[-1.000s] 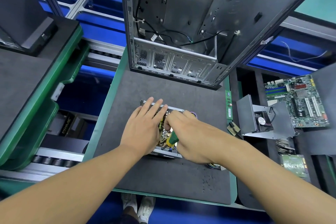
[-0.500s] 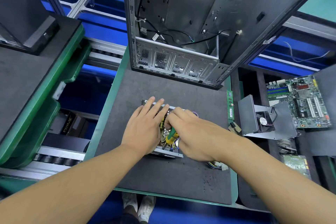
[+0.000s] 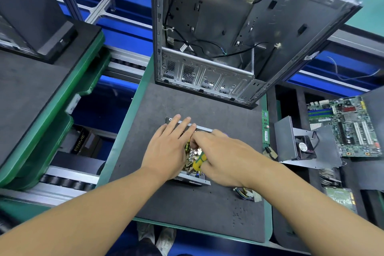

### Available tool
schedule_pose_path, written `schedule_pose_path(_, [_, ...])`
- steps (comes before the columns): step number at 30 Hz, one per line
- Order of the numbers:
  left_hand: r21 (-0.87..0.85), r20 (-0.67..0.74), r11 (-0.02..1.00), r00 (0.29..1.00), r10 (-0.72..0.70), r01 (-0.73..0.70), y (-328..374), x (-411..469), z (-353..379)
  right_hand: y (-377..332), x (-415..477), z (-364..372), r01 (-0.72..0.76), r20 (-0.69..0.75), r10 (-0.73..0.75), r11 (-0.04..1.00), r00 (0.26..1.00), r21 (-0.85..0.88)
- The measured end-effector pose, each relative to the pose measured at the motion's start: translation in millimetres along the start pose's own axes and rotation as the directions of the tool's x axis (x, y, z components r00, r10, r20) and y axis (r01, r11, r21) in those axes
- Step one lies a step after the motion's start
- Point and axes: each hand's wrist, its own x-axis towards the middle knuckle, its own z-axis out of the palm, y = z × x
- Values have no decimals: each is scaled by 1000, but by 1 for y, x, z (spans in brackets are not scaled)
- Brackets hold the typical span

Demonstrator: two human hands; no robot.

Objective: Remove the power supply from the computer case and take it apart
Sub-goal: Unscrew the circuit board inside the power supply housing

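Note:
The power supply [image 3: 192, 180] lies opened on the grey mat [image 3: 187, 203], its circuit board and capacitors showing between my hands. My left hand [image 3: 168, 149] rests flat on its left side with straight fingers reaching the perforated far edge. My right hand [image 3: 224, 156] grips a screwdriver with a green and yellow handle [image 3: 199, 161], its tip hidden down among the components. A bundle of the supply's cables with connectors [image 3: 245, 192] pokes out under my right wrist. The empty computer case [image 3: 239, 33] stands open at the back of the mat.
To the right lie a metal cover with a small fan [image 3: 299, 145], a motherboard [image 3: 351, 127], a RAM stick [image 3: 265, 129] and another green board [image 3: 338, 197]. A second grey-topped green pallet [image 3: 41, 100] sits left, with conveyor rollers [image 3: 66, 181] between.
Both hands stay on the power supply; the right hand with the screwdriver has shifted only slightly. The camera view has drifted a little.

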Motion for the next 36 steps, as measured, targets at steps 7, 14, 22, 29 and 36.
schedule_pose_path(7, [38,28,999,1000,-15,13,1,1,1,-6,5,10,11,-68,-34,952,997,-305])
schedule_pose_path(14, [29,22,1000,1000,4,-5,2,0,-1,-1,1,1,51,56,-48,997,997,-62])
schedule_pose_path(22, [-21,-10,1000,1000,-9,9,1,0,0,1,6,4,53,3,-53,988,999,-145])
schedule_pose_path(29, [-44,19,999,1000,1,0,0,-1,1,0,9,-6,58,49,-53,990,997,-125])
schedule_pose_path(36, [-48,40,999,999,-16,18,-1,1,5,0,17,0,107,28,-104,986,994,-125])
